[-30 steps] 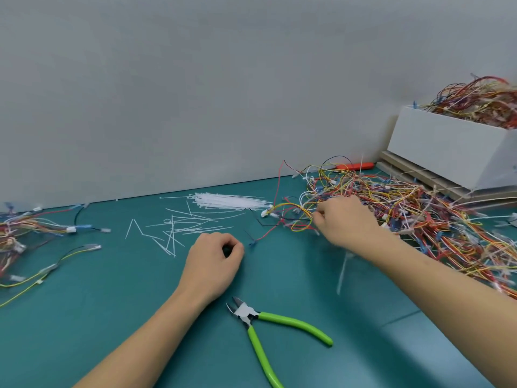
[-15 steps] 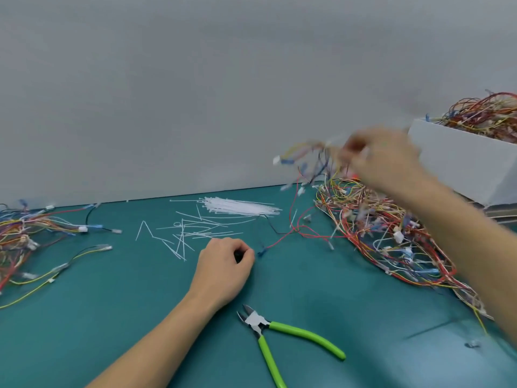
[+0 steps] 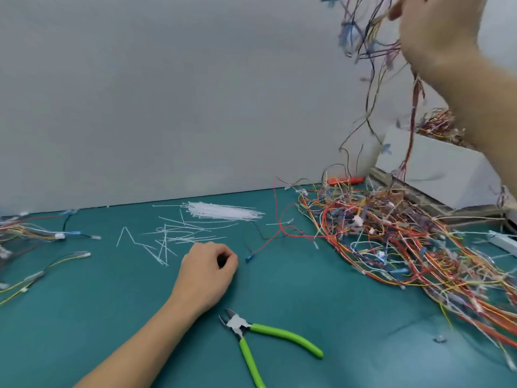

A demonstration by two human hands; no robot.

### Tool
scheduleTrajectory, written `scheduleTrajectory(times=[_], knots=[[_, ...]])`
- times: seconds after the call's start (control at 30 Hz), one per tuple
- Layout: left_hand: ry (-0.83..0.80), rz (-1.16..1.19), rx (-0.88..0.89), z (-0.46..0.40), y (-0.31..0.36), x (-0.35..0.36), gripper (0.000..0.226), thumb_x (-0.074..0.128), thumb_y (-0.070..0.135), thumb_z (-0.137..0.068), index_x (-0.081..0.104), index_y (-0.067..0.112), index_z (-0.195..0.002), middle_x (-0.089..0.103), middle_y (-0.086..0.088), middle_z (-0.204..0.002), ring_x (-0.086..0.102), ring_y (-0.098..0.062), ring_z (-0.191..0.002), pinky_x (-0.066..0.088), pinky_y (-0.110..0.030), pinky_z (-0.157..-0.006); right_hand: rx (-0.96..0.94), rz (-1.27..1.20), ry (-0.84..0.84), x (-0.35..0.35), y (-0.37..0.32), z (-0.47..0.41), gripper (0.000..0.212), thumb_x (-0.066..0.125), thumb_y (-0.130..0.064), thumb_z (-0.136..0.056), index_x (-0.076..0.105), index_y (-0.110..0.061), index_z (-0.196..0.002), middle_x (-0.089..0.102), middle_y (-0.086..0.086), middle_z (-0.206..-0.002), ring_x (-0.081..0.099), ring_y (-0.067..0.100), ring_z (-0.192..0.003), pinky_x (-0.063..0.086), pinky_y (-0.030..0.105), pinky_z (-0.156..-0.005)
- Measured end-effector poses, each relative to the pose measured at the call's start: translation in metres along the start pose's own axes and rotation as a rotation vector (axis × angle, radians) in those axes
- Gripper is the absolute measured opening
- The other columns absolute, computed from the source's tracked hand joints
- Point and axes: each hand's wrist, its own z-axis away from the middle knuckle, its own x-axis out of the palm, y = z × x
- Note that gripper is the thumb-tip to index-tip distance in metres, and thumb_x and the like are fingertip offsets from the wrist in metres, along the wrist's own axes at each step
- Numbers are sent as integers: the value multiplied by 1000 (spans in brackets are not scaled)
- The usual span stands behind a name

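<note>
So the right hand (image 3: 436, 32) is way up in the top right corner, fingers pinched on a bunch of wires (image 3: 369, 46) (pretty blurry up there). The strands hang down toward the pile (image 3: 391, 236) on the right side of the worktop (image 3: 112, 303), in front of a white box (image 3: 436, 169). The left hand (image 3: 207, 270) rests on the worktop, curled into a fist, just in front of the loose zip ties (image 3: 223, 212). Green cutters (image 3: 251, 331) lie right beside that wrist, handles apart.
</note>
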Motion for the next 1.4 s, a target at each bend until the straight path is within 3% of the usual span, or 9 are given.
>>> scheduleTrajectory(times=[0.13, 0.3, 0.5, 0.6, 0.7, 0.93, 1.07, 1.2, 1.4], knots=[[67, 205, -21, 5, 10, -6, 18, 67, 30, -92, 72, 30, -76, 70, 25, -82, 63, -1, -76, 46, -21, -68, -195, -286, -31, -4, -40, 46, 25, 58, -34, -99, 68, -12, -94, 74, 4, -85, 66, 11, -72, 53, 27, -68], [-55, 690, 72, 16, 54, -33, 20, 67, 40, -88, 78, 23, -86, 73, -1, -71, 54, -8, -57, 42, -18, -55, -84, -610, -542, 31, -89, 130, 13, 63, -14, -100, 66, -2, -95, 76, 10, -75, 72, 29, -59, 53, 42, -54], [-9, 972, -51, -1, 91, -86, 48, 63, 40, -84, 65, 15, -125, 76, -2, -114, 73, -22, -96, 52, -32, -62, -98, -980, -512, 34, -107, 169, 10, 66, -11, -99, 66, -5, -92, 75, 11, -72, 68, 15, -59, 49, 19, -54], [-126, 1073, -2, -3, 86, -117, 53, 68, 33, -82, 62, 2, -124, 71, -6, -120, 70, -24, -106, 54, -40, -72, -308, -734, -537, 35, -113, 193, 9, 68, -22, -99, 69, -15, -93, 69, 2, -65, 61, 22, -57, 47, 32, -54], [-228, 863, 13, -3, 82, -140, 32, 74, 32, -73, 78, 23, -104, 73, 1, -124, 70, -21, -113, 60, -51, -81, -376, -536, -423, 44, -117, 214, 9, 66, -28, -99, 72, -22, -97, 56, -6, -57, 47, 21, -55, 43, 37, -57], [-272, 516, -62, -1, 72, -164, 33, 79, 54, -83, 78, 28, -102, 78, 4, -104, 76, -12, -94, 64, -42, -65, -377, -534, -415, 60, -119, 246, 15, 68, -24, -98, 77, -22, -109, 68, 2, -84, 62, 24, -80, 50, 44, -75], [-91, 382, -87, -11, 64, -148, 32, 68, 47, -95, 76, 17, -87, 75, 1, -82, 71, -15, -72, 59, -32, -56, -357, -638, -540, 67, -110, 263, 28, 66, -16, -99, 71, -14, -126, 66, 4, -104, 61, 19, -100, 49, 36, -93], [52, 670, -170, -23, 51, -152, 23, 61, 33, -102, 72, 16, -92, 79, -2, -92, 73, -14, -73, 58, -26, -51, -57, -753, -317, 67, -73, 266, 40, 58, 1, -96, 64, -16, -132, 64, -7, -129, 59, 8, -123, 46, 23, -103], [221, 842, -164, -31, 40, -159, 20, 60, 36, -103, 66, 24, -88, 77, 8, -83, 75, -10, -71, 53, -20, -49, -37, -160, -528, 84, 13, 256, 19, 61, -19, -99, 69, -26, -115, 70, -6, -110, 60, 21, -111, 47, 52, -99]])
